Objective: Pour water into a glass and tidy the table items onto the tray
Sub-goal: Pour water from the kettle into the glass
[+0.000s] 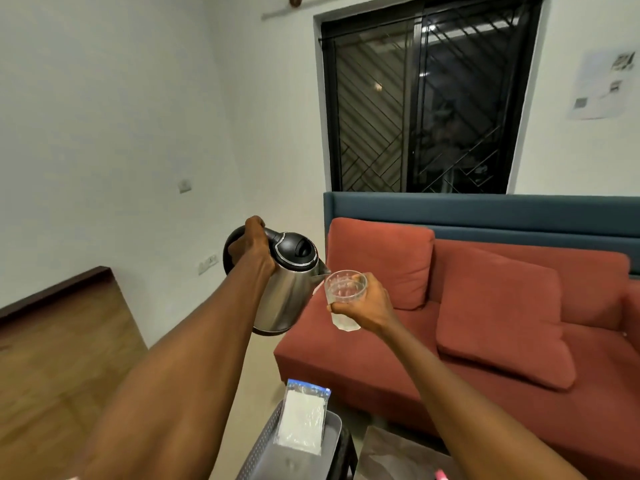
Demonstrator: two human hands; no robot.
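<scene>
Left hand [251, 249] tilting kettle [289, 289], spout at glass [344, 296]

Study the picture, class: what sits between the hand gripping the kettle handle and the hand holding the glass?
In the head view, the steel kettle body lies between left hand and right hand, its spout at the glass rim.

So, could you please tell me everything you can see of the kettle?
The kettle has a brushed metal body, a black lid and a black looped handle. The left hand grips that handle and holds it in the air, tilted, spout at the rim of the glass held by the right hand. Any water stream is unclear.
</scene>
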